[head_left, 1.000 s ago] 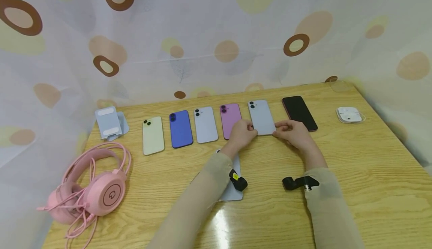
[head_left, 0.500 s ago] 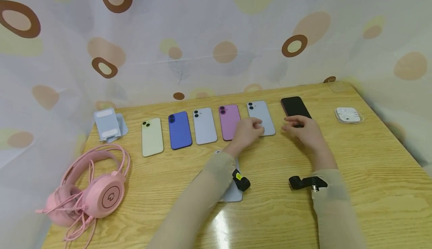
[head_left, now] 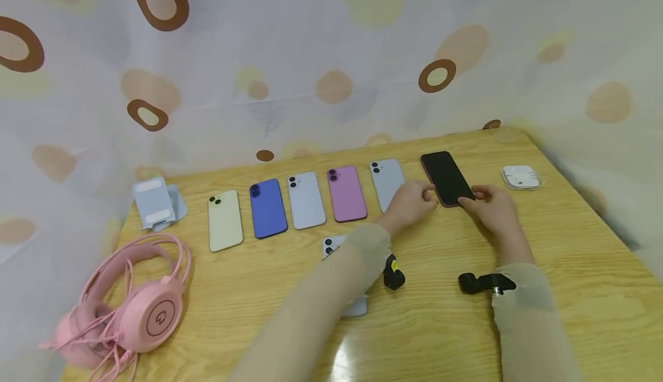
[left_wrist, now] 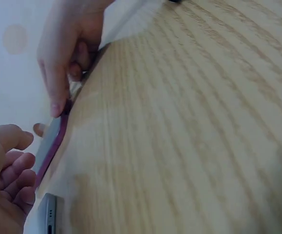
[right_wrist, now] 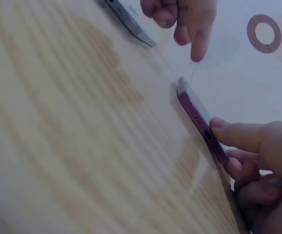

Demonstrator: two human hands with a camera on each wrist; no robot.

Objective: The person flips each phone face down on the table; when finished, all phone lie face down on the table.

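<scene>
Both hands are on the black phone now, the one at the right end of the row on the tabletop. The right hand has a grip on its near end, thumb and fingers pinching the edge, while the left hand just touches the near left corner with an extended finger, holding nothing. Left of the black phone, the grey-blue, pink, pale blue, blue and yellow phones lie lined up face down, evenly spaced. So I'd say the row is mostly sorted, with only this last phone left to square up. Another phone lies under the left sleeve, nearer than the row.
</scene>
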